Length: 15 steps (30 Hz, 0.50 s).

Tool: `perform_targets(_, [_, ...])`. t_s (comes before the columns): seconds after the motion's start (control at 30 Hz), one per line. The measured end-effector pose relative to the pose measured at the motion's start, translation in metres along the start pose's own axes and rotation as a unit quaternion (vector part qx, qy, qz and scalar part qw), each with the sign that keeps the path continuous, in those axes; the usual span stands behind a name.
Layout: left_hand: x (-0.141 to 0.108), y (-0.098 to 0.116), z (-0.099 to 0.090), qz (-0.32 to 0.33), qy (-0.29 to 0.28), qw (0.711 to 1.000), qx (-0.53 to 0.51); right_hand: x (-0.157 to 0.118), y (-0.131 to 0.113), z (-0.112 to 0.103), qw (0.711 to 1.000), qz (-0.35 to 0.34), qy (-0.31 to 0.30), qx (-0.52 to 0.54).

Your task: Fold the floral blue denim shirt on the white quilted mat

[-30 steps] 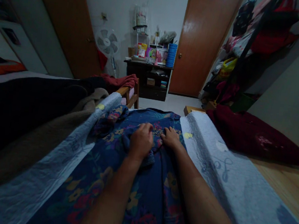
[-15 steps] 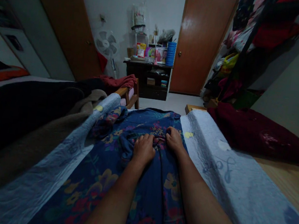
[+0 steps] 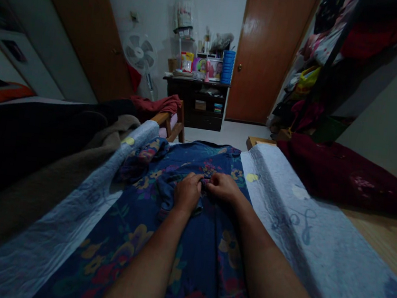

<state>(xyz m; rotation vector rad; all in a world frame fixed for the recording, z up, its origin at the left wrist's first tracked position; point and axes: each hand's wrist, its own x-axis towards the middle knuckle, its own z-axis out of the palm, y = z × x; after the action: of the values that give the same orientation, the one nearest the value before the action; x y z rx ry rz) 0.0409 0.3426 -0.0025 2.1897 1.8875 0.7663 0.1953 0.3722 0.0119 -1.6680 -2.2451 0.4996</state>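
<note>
A dark blue garment (image 3: 198,259) with a print of yellow, red and purple flowers lies spread out before me, its far edge near the end of the bedding. My left hand (image 3: 188,193) is closed on a gathered fold of its cloth near the middle. Close beside it on the right, my right hand (image 3: 225,188) pinches the same raised fold. What looks like a sleeve (image 3: 167,191) lies bunched under and left of my left hand. Another crumpled part of the garment (image 3: 143,159) rests at the far left.
A pale blue quilted cover (image 3: 284,216) lies under the garment. Dark clothing (image 3: 34,144) and a brown blanket (image 3: 55,178) are heaped at left. A maroon cushion (image 3: 345,178) sits at right. Beyond stand a fan (image 3: 140,52), a dark cabinet (image 3: 175,101) and a wooden door (image 3: 261,55).
My right hand has moved left and slightly nearer to me, towards my left hand. The fold of cloth between them is now gathered more tightly. My left hand has shifted slightly.
</note>
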Motion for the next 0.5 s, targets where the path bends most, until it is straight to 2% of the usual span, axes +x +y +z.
perform_targets(0.2, [0.0012,0.0022,-0.0042,0.023,0.021,0.999,0.01,-0.0032,-0.009,0.0038,0.998,-0.01,0.011,-0.06])
perform_targets(0.4, [0.0003,0.0022,-0.0048,0.006,-0.051,0.996,0.073,-0.0022,-0.01,0.0003,0.999,-0.001,-0.005,-0.042])
perform_targets(0.5, [-0.0014,0.0032,-0.0083,-0.004,-0.054,0.994,0.098,-0.0007,-0.0069,0.0023,0.999,-0.021,0.005,-0.03])
